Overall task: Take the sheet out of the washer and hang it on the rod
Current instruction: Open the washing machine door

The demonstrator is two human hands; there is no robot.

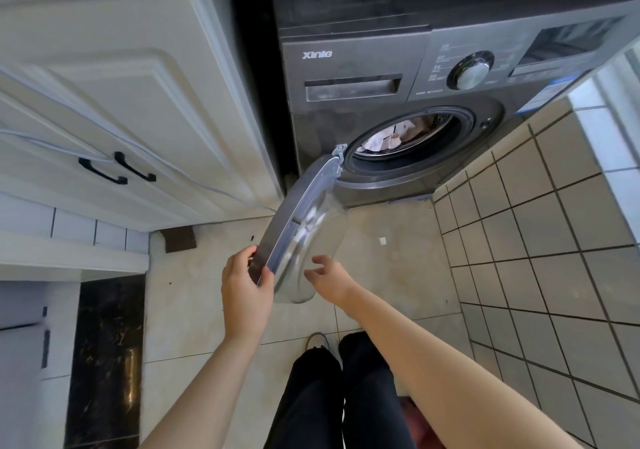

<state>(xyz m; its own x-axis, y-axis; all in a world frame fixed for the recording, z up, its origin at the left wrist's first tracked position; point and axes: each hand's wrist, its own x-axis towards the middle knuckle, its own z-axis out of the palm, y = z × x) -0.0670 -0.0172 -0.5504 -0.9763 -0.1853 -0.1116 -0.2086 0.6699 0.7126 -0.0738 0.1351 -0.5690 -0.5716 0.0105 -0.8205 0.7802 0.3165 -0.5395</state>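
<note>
Sheet (382,140) bunched inside washer (363,67) drum; door (301,213) swung open, rim gripped by left hand (244,289); right hand (329,277) loosely spread just beside door glass.

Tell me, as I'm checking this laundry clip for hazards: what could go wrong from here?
1. The left hand grips the edge of the open door; if let go, the door might swing back toward an arm reaching into the washer.
2. The sheet lies bunched in the drum and could snag on the hinge or drag on the floor when pulled out.
</note>
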